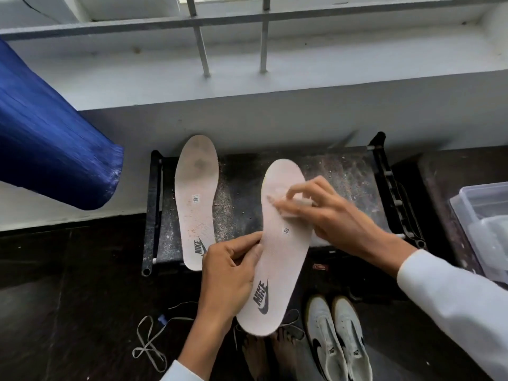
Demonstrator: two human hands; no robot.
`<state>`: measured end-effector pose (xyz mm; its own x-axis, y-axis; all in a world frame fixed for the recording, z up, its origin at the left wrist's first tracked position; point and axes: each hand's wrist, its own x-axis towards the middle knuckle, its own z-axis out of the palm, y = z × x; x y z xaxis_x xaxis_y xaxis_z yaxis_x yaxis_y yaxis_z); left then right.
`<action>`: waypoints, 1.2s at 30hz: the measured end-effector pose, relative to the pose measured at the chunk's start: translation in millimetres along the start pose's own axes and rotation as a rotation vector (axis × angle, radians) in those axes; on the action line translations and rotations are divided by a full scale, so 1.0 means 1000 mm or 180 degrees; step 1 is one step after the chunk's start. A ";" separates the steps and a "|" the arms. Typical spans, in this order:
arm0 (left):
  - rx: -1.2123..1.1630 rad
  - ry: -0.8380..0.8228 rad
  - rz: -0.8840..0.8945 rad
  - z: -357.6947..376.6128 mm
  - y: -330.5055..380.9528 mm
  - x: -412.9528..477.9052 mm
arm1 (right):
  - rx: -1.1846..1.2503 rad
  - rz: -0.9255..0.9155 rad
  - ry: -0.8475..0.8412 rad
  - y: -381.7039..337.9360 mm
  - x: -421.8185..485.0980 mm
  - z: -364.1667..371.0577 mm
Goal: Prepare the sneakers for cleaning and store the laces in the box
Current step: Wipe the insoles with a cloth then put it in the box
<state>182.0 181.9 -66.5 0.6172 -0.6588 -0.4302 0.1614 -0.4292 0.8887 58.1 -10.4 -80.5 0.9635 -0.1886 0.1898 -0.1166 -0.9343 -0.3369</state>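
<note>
Held insole [277,243] is closest to camera, tilted up off the black rack [302,171]. Left hand [228,273] pinches its edge mid-length, fingers curled closed on it. Right hand [338,215] presses a small white wipe [291,207] against the forefoot, fingertips closed around the wipe.

Progress, as I read it: both insoles out, laces out — prep mostly done. Second insole [196,199] lies flat on the rack's left side, visibly speckled, probably not wiped yet. Sneakers [335,336] sit side by side on the dark floor, lower right, unlaced.

Left to do: laces [149,339] lie loose on the floor, lower left, not boxed. Clear plastic box [483,229] is at the right edge, well apart from them.

Clutter: blue rolled bundle [52,138] upper left, grit across the rack. Nothing blocks the box — laces just sit on the opposite side.
</note>
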 end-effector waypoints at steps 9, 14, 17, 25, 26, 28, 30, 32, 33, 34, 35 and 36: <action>0.0005 -0.0041 -0.0050 0.000 -0.001 0.001 | -0.0332 0.1498 0.1567 0.049 0.030 -0.024; -0.0065 0.0051 -0.0018 0.001 0.001 0.006 | 0.0068 0.0188 0.1259 -0.027 0.014 -0.030; -0.0046 -0.0032 0.0068 0.002 0.004 0.004 | 0.0104 -0.0397 0.0113 -0.031 0.003 -0.013; 0.0070 -0.0064 0.0012 0.002 -0.004 -0.004 | -0.0552 0.0415 -0.0071 0.050 0.027 0.005; 0.0098 -0.0056 0.0007 0.002 -0.005 -0.004 | -0.0584 0.0656 0.0080 0.056 0.030 0.002; 0.0101 -0.0006 -0.0013 0.001 -0.006 -0.003 | -0.0581 0.1172 0.0722 0.061 0.036 -0.008; 0.0081 0.0067 -0.0037 0.000 -0.007 -0.001 | -0.0441 0.1439 0.1491 0.052 0.037 -0.020; 0.0046 0.0119 -0.0050 0.000 -0.006 0.003 | -0.0228 0.1307 0.1764 0.032 0.036 -0.027; 0.0023 0.0137 -0.0064 0.000 -0.005 0.005 | -0.0082 0.1179 0.1662 0.021 0.035 -0.026; -0.0001 0.0153 -0.0065 0.001 -0.005 0.007 | 0.0091 0.1068 0.1457 0.008 0.032 -0.023; -0.0035 0.0161 -0.0055 0.002 -0.004 0.009 | 0.0249 0.0989 0.1218 -0.003 0.030 -0.017; -0.0075 0.0172 -0.0035 0.003 -0.003 0.011 | 0.0364 0.0921 0.0968 -0.013 0.027 -0.011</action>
<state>185.8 173.9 -74.1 0.6558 -0.6195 -0.4314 0.1860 -0.4212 0.8877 83.0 -6.9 -61.3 0.7783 -0.5343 0.3298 -0.3275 -0.7936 -0.5128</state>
